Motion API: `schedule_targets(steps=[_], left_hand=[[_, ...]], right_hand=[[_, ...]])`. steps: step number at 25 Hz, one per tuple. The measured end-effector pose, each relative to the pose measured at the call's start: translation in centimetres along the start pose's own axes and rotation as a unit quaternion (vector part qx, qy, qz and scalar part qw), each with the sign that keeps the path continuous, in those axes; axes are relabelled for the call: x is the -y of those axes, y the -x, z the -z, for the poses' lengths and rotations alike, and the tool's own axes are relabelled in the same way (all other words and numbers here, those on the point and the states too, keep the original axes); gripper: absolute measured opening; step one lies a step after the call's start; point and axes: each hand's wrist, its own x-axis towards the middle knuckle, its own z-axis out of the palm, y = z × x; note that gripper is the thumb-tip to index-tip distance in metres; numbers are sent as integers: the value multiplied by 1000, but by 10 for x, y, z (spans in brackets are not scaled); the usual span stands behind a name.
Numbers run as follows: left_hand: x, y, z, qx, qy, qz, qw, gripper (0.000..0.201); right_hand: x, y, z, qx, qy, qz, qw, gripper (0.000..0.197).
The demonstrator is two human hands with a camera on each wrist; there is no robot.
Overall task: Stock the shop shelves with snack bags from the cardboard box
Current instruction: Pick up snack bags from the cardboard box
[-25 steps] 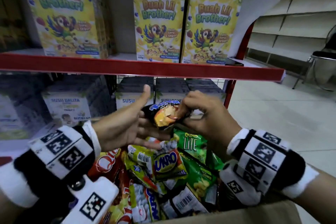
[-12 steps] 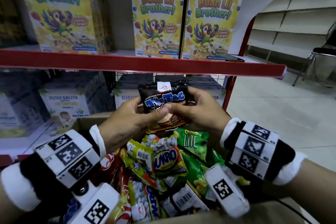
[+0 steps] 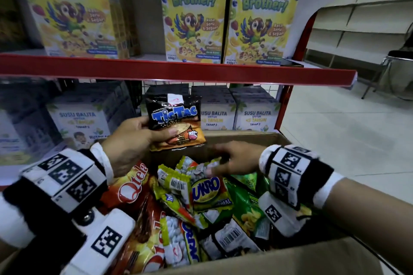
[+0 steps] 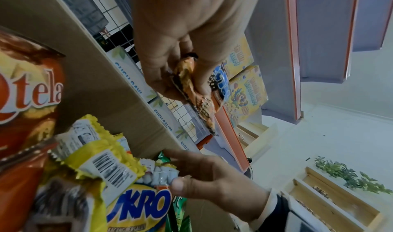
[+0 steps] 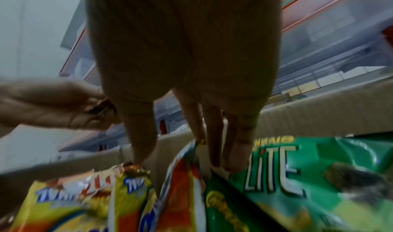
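Note:
My left hand (image 3: 138, 134) grips a black and orange Tic Tac bag (image 3: 175, 121) by its lower left edge and holds it upright above the cardboard box (image 3: 245, 137), in front of the lower shelf. The left wrist view shows that bag (image 4: 191, 85) pinched between thumb and fingers. My right hand (image 3: 225, 161) reaches down into the box with straight, spread fingers. Its fingertips (image 5: 231, 160) touch the top of a yellow Sukro bag (image 3: 205, 187) and a green Lite bag (image 5: 276, 176). The box holds several snack bags, among them a red Qtela bag (image 3: 131, 187).
A red-edged shelf (image 3: 178, 71) carries yellow cereal boxes (image 3: 194, 13) with a gap between the left and middle ones. White milk boxes (image 3: 257, 116) fill the shelf below, behind the cardboard box. Tiled floor, pale bare shelving (image 3: 362, 11) and a chair lie to the right.
My right hand has let go of the Tic Tac bag and dropped into the box. My left hand now holds the bag alone, upright and a little higher.

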Motion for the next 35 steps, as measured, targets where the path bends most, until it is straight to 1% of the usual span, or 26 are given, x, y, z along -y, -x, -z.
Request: schedule_targets(steps=[2, 4, 6, 7, 8, 9, 10, 11, 12, 13, 14, 15, 17, 19, 21, 22, 23, 24, 26, 27, 29, 31, 33, 35], left_hand=[[0, -1, 0, -6, 19, 6, 1000, 53], [0, -2, 1, -13, 33, 9, 999, 49], [-1, -2, 2, -22, 49, 11, 998, 46], [-1, -1, 4, -32, 56, 6, 998, 48], [-1, -2, 6, -41, 64, 1, 997, 51], [-2, -2, 7, -48, 74, -3, 996, 53], [-2, -2, 8, -49, 86, -5, 995, 54], [-1, -2, 8, -45, 100, -6, 994, 53], [-1, -2, 5, -34, 117, -4, 993, 49], [-1, -1, 2, -16, 131, -4, 991, 43], [-1, 0, -2, 7, 140, -6, 990, 37], [-2, 0, -5, 28, 141, -10, 990, 34], [-3, 3, -12, 67, 119, -20, 990, 31], [-2, 1, -21, 93, 109, -18, 990, 27], [-3, 1, -24, 106, 122, -11, 987, 28], [-5, 1, -26, 120, 144, -4, 982, 26], [-8, 2, -29, 148, 166, -1, 975, 20], [-11, 3, -32, 168, 175, -1, 970, 24], [-15, 1, -38, 167, 146, -23, 975, 42], [-15, -2, -40, 157, 128, -41, 978, 46], [-15, -8, -48, 160, 119, -65, 978, 46], [-11, -13, -52, 169, 117, -69, 976, 51], [-4, -17, -55, 186, 103, -70, 975, 59], [2, -21, -58, 177, 78, -86, 977, 60]], right_hand=[[2, -6, -15, -10, 40, -4, 999, 65], [1, -10, -22, -49, 16, -6, 999, 45], [-4, -8, -14, -103, -76, -6, 992, 30], [-6, -5, -6, -133, -149, -3, 980, 27], [-7, -1, 4, -164, -227, 2, 960, 27], [-7, 4, 15, -196, -305, 9, 932, 28], [-6, 9, 25, -225, -387, 23, 894, 29], [-5, 14, 33, -245, -465, 49, 849, 32], [-3, 19, 40, -253, -529, 84, 806, 35], [-2, 23, 45, -250, -574, 118, 771, 39], [1, 26, 47, -239, -603, 142, 748, 42], [3, 28, 48, -226, -615, 157, 739, 43], [9, 30, 43, -204, -620, 174, 737, 42], [16, 30, 36, -197, -631, 188, 726, 39], [20, 28, 31, -209, -635, 197, 717, 39], [22, 26, 31, -224, -630, 196, 717, 39], [22, 24, 31, -241, -625, 191, 717, 38], [23, 22, 31, -254, -624, 183, 716, 34], [23, 18, 32, -259, -628, 176, 713, 28], [23, 18, 32, -253, -628, 178, 714, 29], [20, 19, 33, -254, -608, 182, 730, 41], [16, 20, 35, -279, -583, 180, 742, 51], [10, 17, 38, -303, -573, 181, 740, 51], [2, 12, 37, -307, -562, 178, 747, 47]])
